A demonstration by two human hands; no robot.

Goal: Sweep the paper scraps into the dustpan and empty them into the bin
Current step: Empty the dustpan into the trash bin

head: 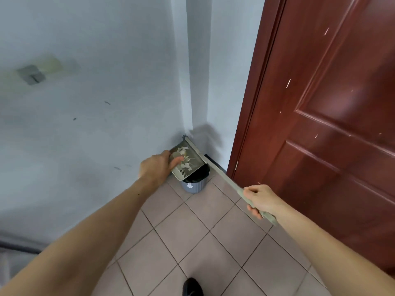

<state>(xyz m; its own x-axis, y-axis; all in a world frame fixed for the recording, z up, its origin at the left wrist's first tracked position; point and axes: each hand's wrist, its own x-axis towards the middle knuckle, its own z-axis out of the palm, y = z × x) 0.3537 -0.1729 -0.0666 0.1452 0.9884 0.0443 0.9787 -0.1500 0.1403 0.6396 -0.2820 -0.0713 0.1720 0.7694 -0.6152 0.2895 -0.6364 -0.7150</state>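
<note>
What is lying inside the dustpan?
Pale paper scraps lie inside the tilted dustpan, above the bin. The left hand covers the pan's near side, so anything there is hidden.

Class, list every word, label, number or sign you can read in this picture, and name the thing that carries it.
No readable text anywhere in this picture.
Bin: a small white mark on its grey side, too small and blurred to read; it may be a symbol.
Dustpan, its handle, door, wall: no lettering visible.
</note>
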